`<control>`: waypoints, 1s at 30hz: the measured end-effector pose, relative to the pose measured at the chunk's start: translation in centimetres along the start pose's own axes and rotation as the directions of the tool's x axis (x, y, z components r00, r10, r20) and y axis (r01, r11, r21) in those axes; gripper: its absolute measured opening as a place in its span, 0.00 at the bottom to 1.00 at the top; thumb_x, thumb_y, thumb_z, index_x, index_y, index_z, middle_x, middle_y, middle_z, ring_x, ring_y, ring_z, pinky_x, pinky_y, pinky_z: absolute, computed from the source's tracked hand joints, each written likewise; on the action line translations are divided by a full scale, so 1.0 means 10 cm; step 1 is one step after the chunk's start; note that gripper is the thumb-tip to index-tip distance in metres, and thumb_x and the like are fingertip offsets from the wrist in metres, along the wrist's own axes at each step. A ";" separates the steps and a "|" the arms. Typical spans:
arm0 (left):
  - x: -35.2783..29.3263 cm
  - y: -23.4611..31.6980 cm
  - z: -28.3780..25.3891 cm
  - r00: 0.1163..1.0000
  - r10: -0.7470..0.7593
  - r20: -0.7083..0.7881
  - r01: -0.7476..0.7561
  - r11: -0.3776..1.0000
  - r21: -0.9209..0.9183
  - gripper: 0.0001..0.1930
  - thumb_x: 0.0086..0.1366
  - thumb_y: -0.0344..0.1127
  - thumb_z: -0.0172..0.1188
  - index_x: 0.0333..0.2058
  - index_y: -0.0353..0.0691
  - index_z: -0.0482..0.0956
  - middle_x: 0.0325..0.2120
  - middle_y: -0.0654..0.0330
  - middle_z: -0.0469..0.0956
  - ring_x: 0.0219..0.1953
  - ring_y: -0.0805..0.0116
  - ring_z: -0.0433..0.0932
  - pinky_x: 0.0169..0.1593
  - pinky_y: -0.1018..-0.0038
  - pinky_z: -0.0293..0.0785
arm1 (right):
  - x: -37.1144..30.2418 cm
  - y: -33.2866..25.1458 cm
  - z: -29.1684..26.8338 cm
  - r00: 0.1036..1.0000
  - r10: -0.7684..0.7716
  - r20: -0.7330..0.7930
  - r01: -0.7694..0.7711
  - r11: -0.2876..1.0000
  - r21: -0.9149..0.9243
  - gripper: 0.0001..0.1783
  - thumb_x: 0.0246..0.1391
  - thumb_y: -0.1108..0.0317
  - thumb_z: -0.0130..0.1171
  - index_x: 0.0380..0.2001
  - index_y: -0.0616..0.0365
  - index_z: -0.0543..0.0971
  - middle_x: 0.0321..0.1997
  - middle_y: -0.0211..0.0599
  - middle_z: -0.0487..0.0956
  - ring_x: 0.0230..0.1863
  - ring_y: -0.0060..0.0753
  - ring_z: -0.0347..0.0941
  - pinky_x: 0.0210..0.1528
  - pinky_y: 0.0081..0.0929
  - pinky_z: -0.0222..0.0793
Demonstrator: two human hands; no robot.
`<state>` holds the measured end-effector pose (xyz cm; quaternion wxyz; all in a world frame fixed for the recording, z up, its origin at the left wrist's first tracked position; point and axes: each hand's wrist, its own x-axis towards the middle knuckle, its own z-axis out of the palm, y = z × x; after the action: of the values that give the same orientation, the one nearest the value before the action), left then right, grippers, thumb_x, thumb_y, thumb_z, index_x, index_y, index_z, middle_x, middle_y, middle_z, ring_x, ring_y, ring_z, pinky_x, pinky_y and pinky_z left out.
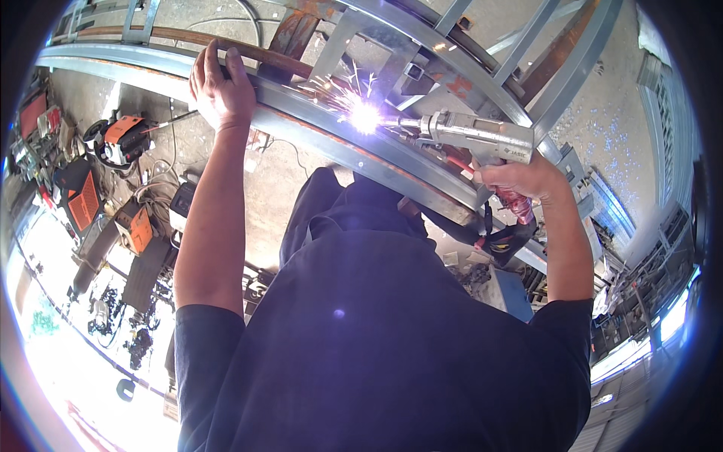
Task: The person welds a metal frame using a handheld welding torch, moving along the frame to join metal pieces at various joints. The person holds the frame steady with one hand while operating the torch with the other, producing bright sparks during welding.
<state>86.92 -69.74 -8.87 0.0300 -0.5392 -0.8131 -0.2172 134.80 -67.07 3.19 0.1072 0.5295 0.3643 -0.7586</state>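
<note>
In my right hand [520,178] is a silver, pistol-shaped welding gun [482,135], its nozzle pointing left. A blinding white-violet arc [365,118] burns at the tip and throws orange sparks up and to the left. The glare hides the exact spot being melted. Under the arc runs a long galvanized steel beam [324,139], crossing from far left to the right. My left hand [224,89] rests on this beam left of the arc, fingers stretched over its far edge and holding nothing. Red wrapping [515,205] shows below my right hand on the gun's grip.
Beyond the beam stands a frame of steel tubes [444,45] with a rusty bar [294,41] among them. Orange-and-black machines [124,135] and tangled cables [162,192] lie on the floor at left. A blue-sided box [510,294] sits by my right arm.
</note>
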 end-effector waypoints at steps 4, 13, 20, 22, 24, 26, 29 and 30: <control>-0.01 0.00 0.00 1.000 0.003 0.003 -0.003 1.000 0.010 0.23 0.72 0.52 0.57 0.59 0.48 0.79 0.57 0.56 0.79 0.63 0.55 0.73 0.70 0.55 0.59 | -0.02 0.01 0.01 1.000 0.014 -0.010 -0.014 1.000 -0.002 0.32 0.49 0.69 0.76 0.58 0.59 0.77 0.50 0.37 0.80 0.50 0.33 0.79 0.48 0.35 0.83; -0.01 -0.02 -0.01 0.999 0.030 -0.009 -0.030 0.999 0.024 0.24 0.73 0.54 0.55 0.61 0.50 0.78 0.58 0.55 0.78 0.62 0.51 0.73 0.68 0.55 0.63 | -0.08 0.01 0.04 0.999 0.012 -0.042 -0.012 1.000 -0.012 0.30 0.50 0.70 0.75 0.57 0.60 0.78 0.49 0.35 0.80 0.48 0.30 0.79 0.48 0.32 0.81; 0.02 0.01 0.01 1.000 0.023 -0.002 -0.023 0.998 -0.052 0.22 0.72 0.50 0.57 0.58 0.45 0.80 0.56 0.56 0.79 0.61 0.53 0.73 0.70 0.55 0.59 | -0.33 0.14 0.06 0.988 -0.102 -0.112 0.111 0.991 0.078 0.21 0.49 0.71 0.73 0.48 0.59 0.82 0.37 0.28 0.83 0.39 0.24 0.80 0.43 0.25 0.77; 0.01 -0.02 0.01 1.000 0.003 0.006 -0.003 0.999 -0.043 0.22 0.72 0.49 0.58 0.58 0.44 0.80 0.56 0.54 0.79 0.61 0.51 0.73 0.67 0.55 0.64 | -0.55 0.25 0.07 0.949 -0.198 -0.244 0.234 0.964 0.129 0.19 0.49 0.70 0.73 0.45 0.60 0.83 0.35 0.29 0.82 0.36 0.24 0.79 0.40 0.25 0.77; 0.00 -0.07 0.03 1.000 0.001 -0.001 -0.001 0.998 -0.061 0.23 0.72 0.49 0.58 0.58 0.43 0.80 0.57 0.53 0.79 0.60 0.49 0.74 0.66 0.54 0.66 | -0.88 0.27 0.09 0.901 -0.213 -0.378 0.285 0.947 0.147 0.17 0.50 0.68 0.73 0.43 0.60 0.83 0.33 0.30 0.82 0.33 0.25 0.79 0.37 0.24 0.77; -0.01 -0.07 0.00 1.000 -0.009 0.000 0.009 0.999 -0.051 0.23 0.72 0.50 0.58 0.59 0.44 0.80 0.56 0.52 0.79 0.59 0.48 0.74 0.65 0.54 0.67 | -1.10 0.42 0.18 0.815 -0.201 -0.543 0.363 0.908 0.208 0.16 0.51 0.67 0.71 0.42 0.60 0.82 0.32 0.30 0.82 0.32 0.24 0.78 0.36 0.24 0.76; 0.02 -0.08 0.02 1.000 -0.008 0.001 0.008 1.000 -0.028 0.24 0.73 0.52 0.56 0.60 0.45 0.80 0.55 0.52 0.79 0.57 0.48 0.75 0.63 0.53 0.67 | -1.29 0.66 0.45 0.651 -0.080 -0.755 0.440 0.850 0.289 0.13 0.55 0.66 0.68 0.41 0.60 0.82 0.29 0.30 0.80 0.28 0.22 0.76 0.33 0.22 0.72; 0.04 -0.10 0.04 1.000 0.010 0.005 -0.009 0.999 -0.040 0.24 0.73 0.53 0.56 0.60 0.45 0.80 0.56 0.51 0.79 0.58 0.48 0.75 0.64 0.53 0.67 | -1.32 0.73 0.56 0.599 -0.013 -0.801 0.462 0.822 0.332 0.11 0.55 0.67 0.68 0.40 0.61 0.82 0.28 0.29 0.80 0.28 0.22 0.75 0.33 0.22 0.71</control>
<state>85.94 -69.51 -9.44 0.0182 -0.5441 -0.8061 -0.2318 140.20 -78.98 12.59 -0.3088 0.7529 0.2304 -0.5336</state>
